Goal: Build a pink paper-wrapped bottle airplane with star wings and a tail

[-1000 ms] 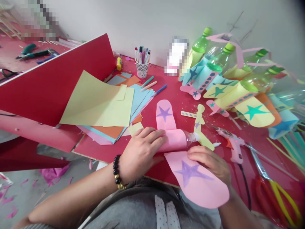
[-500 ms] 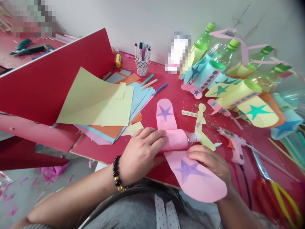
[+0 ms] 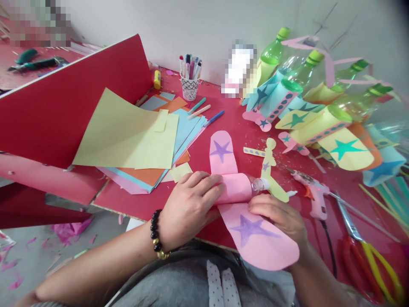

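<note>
A small clear bottle wrapped in pink paper (image 3: 238, 186) lies on its side near the table's front edge, white cap to the right. My left hand (image 3: 191, 204) wraps over its left end. On its near side is a pink paper wing (image 3: 270, 251) with a purple star, and my right hand (image 3: 283, 219) grips that wing's inner edge close to the bottle; the thumb is hidden beneath. A second pink wing (image 3: 223, 164) extends from the far side. Beyond the cap lie yellow paper cutouts (image 3: 266, 168) and a dotted yellow strip (image 3: 254, 152).
Several paper-winged bottles (image 3: 335, 121) crowd the right. A pink glue gun (image 3: 315, 194) and large scissors (image 3: 354, 238) lie below them. Coloured paper sheets (image 3: 134, 140), a red board (image 3: 76, 102), a cup of markers (image 3: 189, 87) and a phone (image 3: 239, 68) are farther back.
The near wing has shifted slightly left along with my right hand. My left hand still holds the bottle in nearly the same place.
</note>
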Tool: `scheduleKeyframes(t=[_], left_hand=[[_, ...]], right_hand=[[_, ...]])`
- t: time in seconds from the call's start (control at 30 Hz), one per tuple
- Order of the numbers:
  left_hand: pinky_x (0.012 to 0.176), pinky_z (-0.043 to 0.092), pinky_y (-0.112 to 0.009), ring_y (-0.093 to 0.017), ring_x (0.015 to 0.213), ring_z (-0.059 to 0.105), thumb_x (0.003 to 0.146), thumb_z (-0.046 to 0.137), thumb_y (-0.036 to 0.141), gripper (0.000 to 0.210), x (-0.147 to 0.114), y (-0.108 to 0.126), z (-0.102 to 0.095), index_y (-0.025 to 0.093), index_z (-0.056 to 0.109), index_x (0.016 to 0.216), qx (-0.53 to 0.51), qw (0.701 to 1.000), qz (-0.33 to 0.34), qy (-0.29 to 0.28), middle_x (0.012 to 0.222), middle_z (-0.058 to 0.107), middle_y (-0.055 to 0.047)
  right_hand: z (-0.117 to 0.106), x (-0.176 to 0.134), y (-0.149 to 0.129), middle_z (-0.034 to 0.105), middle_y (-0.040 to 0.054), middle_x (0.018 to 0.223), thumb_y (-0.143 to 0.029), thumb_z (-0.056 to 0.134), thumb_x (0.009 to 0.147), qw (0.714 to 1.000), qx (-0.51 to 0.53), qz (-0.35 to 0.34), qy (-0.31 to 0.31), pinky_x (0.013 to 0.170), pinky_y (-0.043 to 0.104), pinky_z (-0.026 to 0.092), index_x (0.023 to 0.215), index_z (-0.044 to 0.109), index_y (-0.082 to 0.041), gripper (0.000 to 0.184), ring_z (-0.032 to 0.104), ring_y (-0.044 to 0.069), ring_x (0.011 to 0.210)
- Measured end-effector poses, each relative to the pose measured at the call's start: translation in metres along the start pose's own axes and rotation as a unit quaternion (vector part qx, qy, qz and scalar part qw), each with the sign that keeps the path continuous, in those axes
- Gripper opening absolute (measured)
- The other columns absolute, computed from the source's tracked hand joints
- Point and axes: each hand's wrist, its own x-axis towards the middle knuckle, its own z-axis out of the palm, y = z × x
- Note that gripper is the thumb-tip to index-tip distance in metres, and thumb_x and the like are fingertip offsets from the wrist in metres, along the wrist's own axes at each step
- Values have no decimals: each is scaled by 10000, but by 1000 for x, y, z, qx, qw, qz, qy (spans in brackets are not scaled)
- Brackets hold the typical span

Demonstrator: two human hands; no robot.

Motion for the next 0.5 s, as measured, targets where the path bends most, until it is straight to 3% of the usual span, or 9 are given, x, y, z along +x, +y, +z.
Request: scheduleKeyframes(t=[0.5], left_hand=[[907, 435, -424, -269, 1094, 535, 848, 661, 272, 358, 1, -1, 1, 180, 600, 1189, 7, 1000, 10, 13, 1308, 612, -52]], right_hand=[[0, 3, 3, 686, 85, 881, -77, 584, 877, 1000, 12, -4, -17, 706, 258, 541, 924, 672, -145, 122, 666, 165, 816]])
